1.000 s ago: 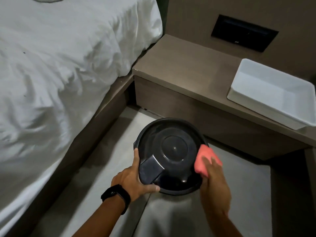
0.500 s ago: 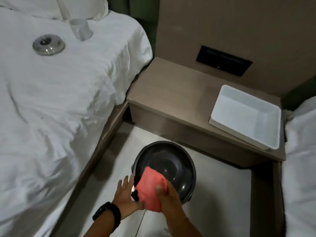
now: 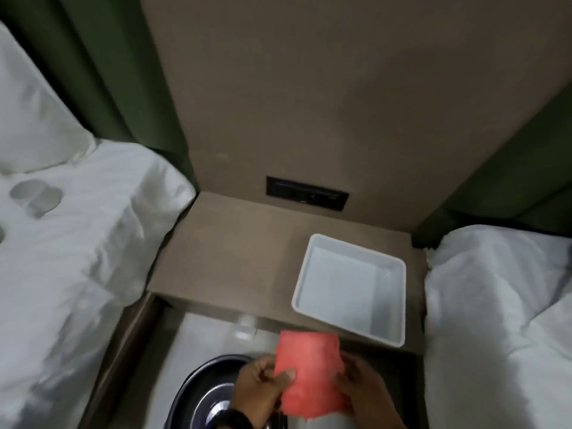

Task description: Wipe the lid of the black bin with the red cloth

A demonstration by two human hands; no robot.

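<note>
The red cloth (image 3: 309, 373) is spread flat and held up between both hands near the bottom of the view. My left hand (image 3: 260, 385) pinches its left edge with thumb on top. My right hand (image 3: 362, 388) grips its right edge from behind. The black bin (image 3: 204, 394) with its round lid stands on the floor below and to the left of the cloth, partly hidden by my left hand and cut off by the bottom edge. The cloth is lifted off the lid.
A brown bedside shelf (image 3: 235, 261) runs between two white beds (image 3: 71, 249) (image 3: 501, 305). An empty white tray (image 3: 349, 289) sits on the shelf's right side. A black socket panel (image 3: 306, 193) is in the wall above. Pale floor (image 3: 210, 335) surrounds the bin.
The view has tilted up and back, so the bin sits lower in frame. The cloth has come off the lid and my left hand has let go of the bin and taken the cloth's edge.
</note>
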